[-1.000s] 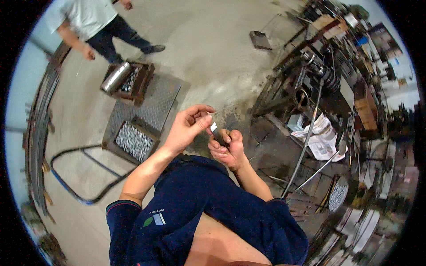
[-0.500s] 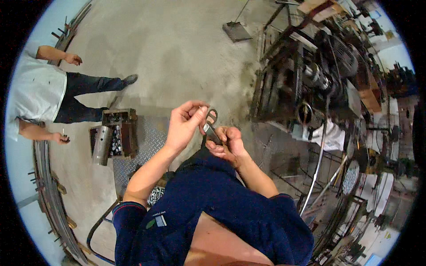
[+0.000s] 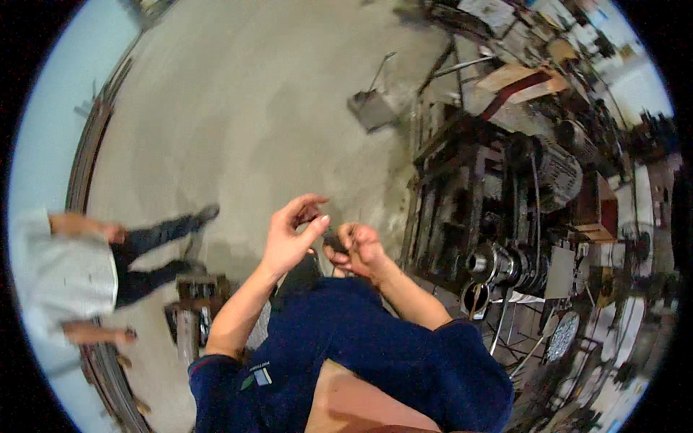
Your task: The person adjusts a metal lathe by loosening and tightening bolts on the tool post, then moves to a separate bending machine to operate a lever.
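Note:
In the middle of the view, before my chest, my left hand [image 3: 292, 234] is raised with its fingers curved and the thumb apart from them. Nothing plainly shows in its grasp. Just right of it, my right hand [image 3: 359, 249] is closed, fingers curled round a dark metal tool [image 3: 332, 239]. Most of that tool is hidden by the fingers and blurred, so its kind cannot be made out. The left thumb is close to the tool; whether they touch, I cannot tell.
A machine [image 3: 498, 209] with a motor and pulleys stands on the right. A long-handled dustpan [image 3: 372, 110] lies ahead on the floor. At left another person [image 3: 72, 274] stands near a metal box [image 3: 202, 287] and a steel cylinder [image 3: 188, 335]. Bars line the left wall.
The view has tilted up and the surroundings sit lower. My left hand's thumb and fingers have parted. The tool's ring-shaped end, seen before between my hands, no longer shows clearly.

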Tool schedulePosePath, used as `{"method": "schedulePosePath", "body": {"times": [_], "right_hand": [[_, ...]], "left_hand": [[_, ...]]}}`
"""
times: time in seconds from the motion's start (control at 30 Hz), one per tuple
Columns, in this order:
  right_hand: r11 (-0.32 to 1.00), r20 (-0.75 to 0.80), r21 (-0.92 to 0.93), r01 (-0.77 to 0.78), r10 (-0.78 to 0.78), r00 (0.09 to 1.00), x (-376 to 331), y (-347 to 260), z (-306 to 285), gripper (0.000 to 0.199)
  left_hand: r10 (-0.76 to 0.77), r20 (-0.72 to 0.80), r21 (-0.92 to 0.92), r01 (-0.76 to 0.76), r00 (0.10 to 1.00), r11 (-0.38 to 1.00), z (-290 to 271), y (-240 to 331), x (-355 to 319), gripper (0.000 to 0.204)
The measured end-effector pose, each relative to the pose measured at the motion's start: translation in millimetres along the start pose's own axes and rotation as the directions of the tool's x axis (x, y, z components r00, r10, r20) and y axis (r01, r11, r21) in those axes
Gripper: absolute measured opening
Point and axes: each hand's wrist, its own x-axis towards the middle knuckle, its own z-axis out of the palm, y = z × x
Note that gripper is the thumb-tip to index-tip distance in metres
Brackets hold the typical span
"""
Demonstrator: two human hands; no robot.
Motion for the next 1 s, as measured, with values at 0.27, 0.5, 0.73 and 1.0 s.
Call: {"method": "schedulePosePath", "body": {"times": [0.27, 0.5, 0.73, 1.0], "right_hand": [[0.997, -0.229, -0.058, 0.041, -0.054, 0.972, 122.3, -103.7, -40.3, 0.020], [0.975, -0.300, -0.201, 0.097, -0.156, 0.941, 283.7, -217.9, -78.1, 0.015], [0.932, -0.473, -0.336, 0.137, -0.293, 0.831, 404.5, -351.4, -138.2, 0.019], [0.842, -0.508, -0.431, 0.325, -0.524, 0.683, 560.7, -528.2, -218.5, 0.026]], "left_hand": [[-0.038, 0.076, -0.159, 0.049, 0.996, 0.986, -37.4, -39.5, 183.0, 0.020], [-0.116, 0.140, -0.236, 0.146, 0.983, 0.961, -102.0, -52.9, 393.7, 0.019], [-0.124, 0.277, -0.188, 0.180, 0.953, 0.966, -143.5, -67.7, 620.3, 0.022], [-0.197, 0.492, 0.005, 0.223, 0.848, 0.975, -156.2, -72.2, 860.9, 0.031]]}}
